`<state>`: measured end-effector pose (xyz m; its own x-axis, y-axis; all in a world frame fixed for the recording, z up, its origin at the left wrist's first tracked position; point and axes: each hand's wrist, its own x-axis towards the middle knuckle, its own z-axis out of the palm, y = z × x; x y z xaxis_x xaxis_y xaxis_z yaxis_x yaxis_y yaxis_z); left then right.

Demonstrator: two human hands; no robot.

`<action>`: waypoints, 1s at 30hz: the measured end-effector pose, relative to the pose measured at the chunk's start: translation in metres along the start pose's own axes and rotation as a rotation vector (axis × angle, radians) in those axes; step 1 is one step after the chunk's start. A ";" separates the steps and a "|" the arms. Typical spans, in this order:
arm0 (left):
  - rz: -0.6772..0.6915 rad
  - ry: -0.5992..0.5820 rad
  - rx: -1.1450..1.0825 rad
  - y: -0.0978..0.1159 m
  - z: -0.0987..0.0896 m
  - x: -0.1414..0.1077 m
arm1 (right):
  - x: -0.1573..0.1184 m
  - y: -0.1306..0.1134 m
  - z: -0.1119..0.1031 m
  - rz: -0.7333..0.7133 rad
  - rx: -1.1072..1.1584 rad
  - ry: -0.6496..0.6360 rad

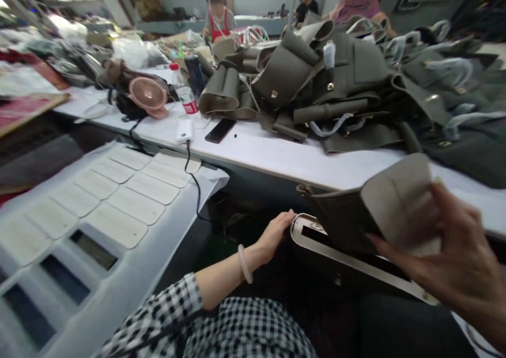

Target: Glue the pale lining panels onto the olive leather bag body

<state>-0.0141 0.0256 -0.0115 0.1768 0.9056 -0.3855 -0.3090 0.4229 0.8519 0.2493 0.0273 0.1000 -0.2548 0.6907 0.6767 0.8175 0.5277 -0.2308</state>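
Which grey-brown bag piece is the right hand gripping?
The curled piece held in the right hand, in front of the white table; the heaped pieces lie on that tabletop.

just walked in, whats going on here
A person's right hand grips a grey-brown, leather-like piece; the left hand is at the rounded end of a pale-rimmed part just below. Beyond, a heap of similar pieces lies on the white table. Pale panels are laid out to the left.
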 end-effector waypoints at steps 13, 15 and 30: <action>-0.211 -0.040 -0.347 -0.045 0.016 0.005 | -0.029 0.003 -0.022 -0.253 -0.171 -0.421; -0.211 -0.022 -0.355 -0.045 0.019 0.003 | -0.027 -0.003 -0.020 -0.238 -0.175 -0.494; -0.159 -0.017 -0.504 -0.041 0.028 0.000 | -0.009 -0.010 0.018 -0.085 0.085 -1.013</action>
<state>0.0244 0.0073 -0.0363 0.2715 0.8303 -0.4867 -0.6878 0.5211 0.5054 0.2340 0.0250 0.0835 -0.6598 0.7223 -0.2071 0.7470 0.6005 -0.2853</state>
